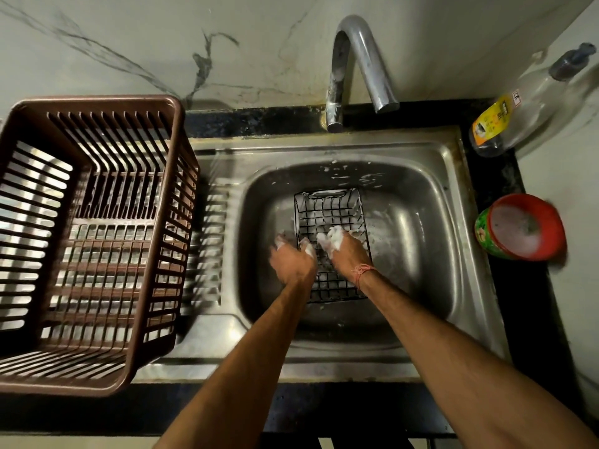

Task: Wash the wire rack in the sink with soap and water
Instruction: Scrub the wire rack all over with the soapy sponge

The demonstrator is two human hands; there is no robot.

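Rack status: wire rack (330, 222) lies flat on the floor of the sink (431, 254), roughly mid-basin, its handle end toward the tap (353, 66). That keeps it under the spout and keeps suds inside the basin.

Left hand (293, 260): on the rack's left edge, fingertips white with foam. Reads as bracing the rack so it doesn't slide while the other hand works. Fingers look curled over the edge wire, but motion blur is heavy; can't tell if it actually grips or just presses.

Right hand (345, 251): on top of the rack grid, near its middle, with a clump of white lather at the fingertips. Could be a scrubber or just foam bunched in the fingers; can't tell which. Thread band (363, 272) on that wrist.

Tap: no stream visible from the spout, so this looks like the soaping phase, rinse not yet done. Foam specks on the basin wall on the tap side of the rack.

Around the sink:
- red tub (522, 226) of sudsy liquid on the counter, right of the sink, likely the soap supply, in easy reach of the scrubbing hand
- clear pump bottle (518, 115) with yellow label in the back-right corner, leaning against the wall
- brown slatted basket (87, 241) on the drainboard, left of the sink, probably where the washed rack goes to drain

Risk: soapy wire is slick, and the rack may skate on steel if the left hand eases off.
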